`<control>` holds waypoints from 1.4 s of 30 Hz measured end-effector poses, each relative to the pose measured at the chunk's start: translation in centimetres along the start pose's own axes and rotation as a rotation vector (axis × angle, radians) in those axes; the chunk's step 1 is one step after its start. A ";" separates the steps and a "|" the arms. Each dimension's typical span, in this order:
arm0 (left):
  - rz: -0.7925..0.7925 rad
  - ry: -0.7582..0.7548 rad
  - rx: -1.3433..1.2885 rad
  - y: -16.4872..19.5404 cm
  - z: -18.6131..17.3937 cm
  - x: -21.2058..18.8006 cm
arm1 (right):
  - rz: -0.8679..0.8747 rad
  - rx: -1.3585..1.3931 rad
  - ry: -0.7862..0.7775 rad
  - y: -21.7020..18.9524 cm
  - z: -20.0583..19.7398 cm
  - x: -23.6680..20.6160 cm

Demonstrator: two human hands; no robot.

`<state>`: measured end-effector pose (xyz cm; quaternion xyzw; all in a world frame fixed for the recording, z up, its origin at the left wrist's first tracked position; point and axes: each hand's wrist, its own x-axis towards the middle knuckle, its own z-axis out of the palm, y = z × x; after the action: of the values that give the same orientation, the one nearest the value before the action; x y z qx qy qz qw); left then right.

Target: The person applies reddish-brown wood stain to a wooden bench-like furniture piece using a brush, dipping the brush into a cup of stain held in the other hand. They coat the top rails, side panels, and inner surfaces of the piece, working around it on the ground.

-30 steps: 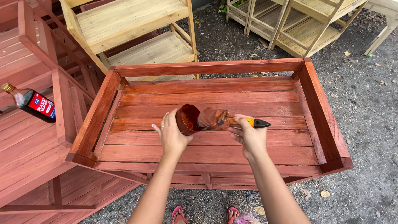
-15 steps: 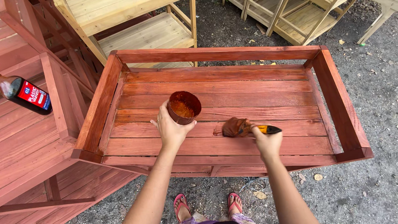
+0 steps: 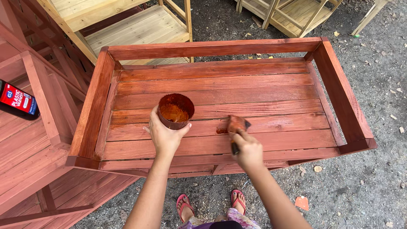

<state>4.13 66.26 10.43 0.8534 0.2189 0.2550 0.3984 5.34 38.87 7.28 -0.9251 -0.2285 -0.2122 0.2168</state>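
The right hand (image 3: 249,149) covers most of the brush handle (image 3: 234,148). The left hand's fingers (image 3: 153,122) wrap behind the cup (image 3: 175,111), out of sight. The dark bottle (image 3: 17,101) is cut off by the left edge, and the unpainted racks (image 3: 127,25) by the top edge.

The rack (image 3: 220,93) is slatted wood, stained red-brown, with a wet gloss near the brush (image 3: 236,126). The cup (image 3: 175,111) is coated in rusty stain. The shelves (image 3: 127,21) behind are bare, pale, matt wood. The ground (image 3: 373,182) is rough grey gravel.
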 end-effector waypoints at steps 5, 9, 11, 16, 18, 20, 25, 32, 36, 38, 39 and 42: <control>-0.009 0.018 -0.017 0.7 -0.5 0.7 | -0.242 0.278 -0.068 -4.5 1.7 0.8; 0.010 -0.008 -0.065 2.0 0.4 0.5 | -0.069 0.198 -0.120 2.1 -3.0 1.0; -0.010 -0.028 -0.075 2.3 0.7 0.3 | 0.081 0.122 -0.054 6.5 -6.3 0.7; 0.026 0.012 -0.069 2.0 0.3 -0.1 | 0.178 0.002 0.065 6.0 -6.5 0.4; 0.017 0.011 -0.055 2.0 0.2 0.0 | 0.036 0.055 0.066 1.0 -3.8 0.5; 0.022 -0.017 -0.051 2.3 0.4 0.2 | 0.042 0.260 -0.088 -4.0 -1.7 0.4; 0.021 -0.073 -0.080 3.6 1.4 0.4 | -0.008 0.543 -0.089 -5.2 -0.8 -0.2; 0.022 -0.095 -0.084 4.1 2.5 -0.8 | 0.308 0.028 0.111 11.1 -11.4 -1.2; 0.018 -0.095 -0.088 3.9 2.6 -1.7 | 0.369 -0.228 0.059 9.5 -9.7 -0.8; 0.029 -0.121 -0.099 4.2 3.1 -1.9 | 0.219 -0.007 0.080 4.5 -6.3 -1.0; 0.036 -0.134 -0.105 4.4 3.4 -2.1 | 0.155 0.108 0.072 1.7 -4.8 -1.4; 0.083 -0.143 -0.123 5.5 4.5 -2.2 | 0.052 0.370 -0.028 -4.4 -2.0 -1.9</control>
<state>6.10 59.17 11.70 0.8518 0.1385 0.2226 0.4536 0.92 40.78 9.30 -0.8778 -0.2428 -0.1480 0.3855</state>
